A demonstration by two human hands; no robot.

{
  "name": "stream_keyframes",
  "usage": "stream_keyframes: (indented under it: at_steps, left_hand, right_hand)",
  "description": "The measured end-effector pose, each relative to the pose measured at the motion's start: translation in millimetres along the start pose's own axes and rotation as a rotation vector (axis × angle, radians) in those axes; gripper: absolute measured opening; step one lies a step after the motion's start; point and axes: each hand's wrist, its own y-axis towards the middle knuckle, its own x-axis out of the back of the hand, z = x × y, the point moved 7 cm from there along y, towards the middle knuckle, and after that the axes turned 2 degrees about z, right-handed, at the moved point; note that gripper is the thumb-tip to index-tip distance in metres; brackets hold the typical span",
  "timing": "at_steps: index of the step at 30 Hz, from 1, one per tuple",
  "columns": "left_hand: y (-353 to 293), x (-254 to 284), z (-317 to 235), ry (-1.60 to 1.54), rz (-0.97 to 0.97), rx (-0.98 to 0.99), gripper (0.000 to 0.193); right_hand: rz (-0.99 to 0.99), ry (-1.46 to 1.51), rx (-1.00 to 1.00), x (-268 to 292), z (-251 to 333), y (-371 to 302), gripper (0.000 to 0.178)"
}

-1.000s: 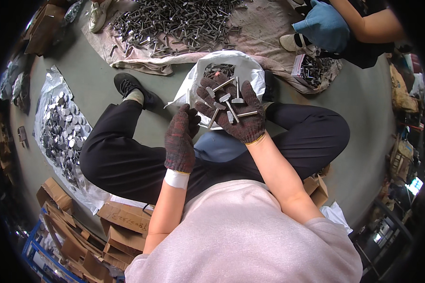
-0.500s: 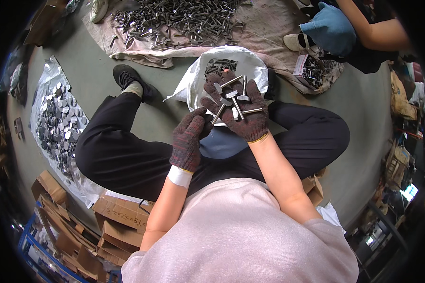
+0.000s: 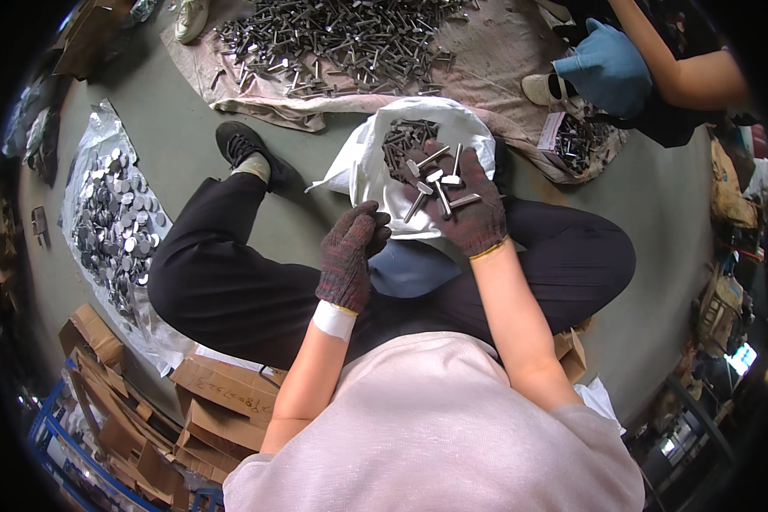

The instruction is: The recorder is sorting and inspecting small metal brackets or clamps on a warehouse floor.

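My right hand (image 3: 474,213), in a dark knitted glove, is turned palm up with several T-head bolts (image 3: 439,181) resting across its palm and fingers. It hovers over the near right part of a white sack (image 3: 363,162), whose mouth is spread wide. Inside the sack lie more metal bolts (image 3: 405,141). To the left, apart from the bolts, is my left hand (image 3: 350,252) in a matching glove with a white band at the wrist. Its fingers are curled together; whether anything is between them is hidden.
A large heap of bolts (image 3: 333,43) covers a cloth (image 3: 478,51) ahead. Round metal discs (image 3: 119,218) lie on plastic sheeting at left. A box of metal parts (image 3: 572,141) stands near another person's shoe (image 3: 544,90). Cardboard boxes (image 3: 222,388) are stacked at lower left.
My right hand has moved slightly right, uncovering more of the bolts in the sack. The left hand has drawn a little away from it. The whole view has shifted slightly.
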Motion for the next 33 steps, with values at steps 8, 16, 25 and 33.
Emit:
stream_keyframes:
  at_steps: [8,16,25,33]
  left_hand:
    - [77,18,-66,-0.113,-0.175,-0.258,0.039]
    - [223,48,-95,0.878,-0.468,-0.368,0.040]
    - [339,48,-136,1.896,-0.375,-0.217,0.075]
    - [380,52,-148,1.582,-0.212,-0.190,0.070]
  right_hand:
    - [-0.078,-0.434,0.167,36,110,0,0.044]
    - [0.370,-1.469,0.244,-12,171,-14,0.035]
    - [0.349,-1.631,0.357,-15,159,28,0.041]
    - [0.335,-1.796,0.200,-15,160,41,0.043]
